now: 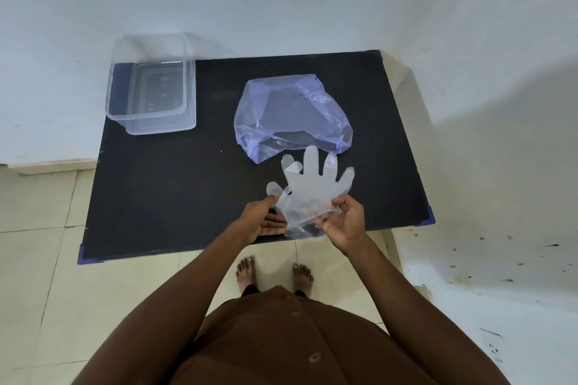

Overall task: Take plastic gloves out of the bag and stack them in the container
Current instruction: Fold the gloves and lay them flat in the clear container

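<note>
Table (162, 197): black top, far edge against the wall; near edge just in front of the person.
Glove (308, 184): clear plastic, held flat over the table's near-right part, fingers pointing away toward the bag, cuff crumpled at the near edge.
Left hand (261, 217): palm up at the glove's left cuff side, thumb pressed on the plastic, fingers under it; pinching, mostly closed.
Right hand (344, 220): curled round the right cuff side, fingertips gripping the plastic.
Bag (291, 116): bluish, translucent, lying centre-right, mouth facing the person, just beyond the glove's fingertips; contents cannot be told.
Container (150, 94): clear, rectangular, lid off, on the far-left corner, its left side at the table edge; nothing seen inside.
Open room: bare black surface between container and hands, and along the left and near-left edges.
</note>
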